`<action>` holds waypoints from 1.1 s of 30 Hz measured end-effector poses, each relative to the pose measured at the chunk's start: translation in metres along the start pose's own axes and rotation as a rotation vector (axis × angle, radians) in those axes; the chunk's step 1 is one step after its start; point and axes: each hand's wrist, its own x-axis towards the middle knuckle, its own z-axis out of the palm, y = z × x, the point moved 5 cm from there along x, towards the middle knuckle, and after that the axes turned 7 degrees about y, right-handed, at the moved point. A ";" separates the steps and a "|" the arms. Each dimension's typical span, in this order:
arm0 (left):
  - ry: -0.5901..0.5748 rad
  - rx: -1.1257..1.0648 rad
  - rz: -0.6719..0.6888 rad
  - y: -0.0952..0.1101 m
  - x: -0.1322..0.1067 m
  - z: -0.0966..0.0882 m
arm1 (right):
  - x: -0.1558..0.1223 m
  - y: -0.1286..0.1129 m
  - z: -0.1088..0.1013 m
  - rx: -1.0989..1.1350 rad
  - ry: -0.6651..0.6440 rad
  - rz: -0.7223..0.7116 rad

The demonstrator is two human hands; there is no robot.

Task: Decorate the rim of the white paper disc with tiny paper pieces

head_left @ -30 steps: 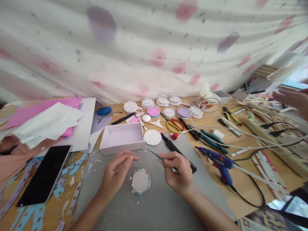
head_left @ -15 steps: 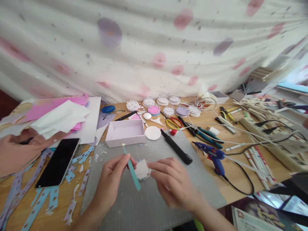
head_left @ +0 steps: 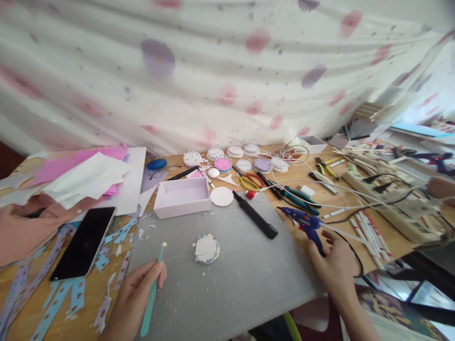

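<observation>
My left hand is closed on teal tweezers, with a small cream-coloured piece at their tip. To the right, on the grey mat, lies a round white paper disc with a bluish, decorated edge; neither hand touches it. My right hand is at the handle of a blue hot glue gun, thumb and fingers apart on either side of it. The glue gun lies on the wooden table, a clear glue stick sticking out of its back.
A white box, a plain disc and a black pen-shaped tool lie at the mat's far edge. Behind are several decorated discs, scissors and pliers. A phone and another hand are left; a power strip is right.
My right hand has left the decorated disc and moved right to the glue gun. My left hand has drawn back left and nearer with the tweezers. The view has shifted slightly right.
</observation>
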 end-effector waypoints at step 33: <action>-0.361 -0.037 0.080 0.009 0.068 0.062 | -0.010 -0.168 0.091 0.507 -0.455 -0.045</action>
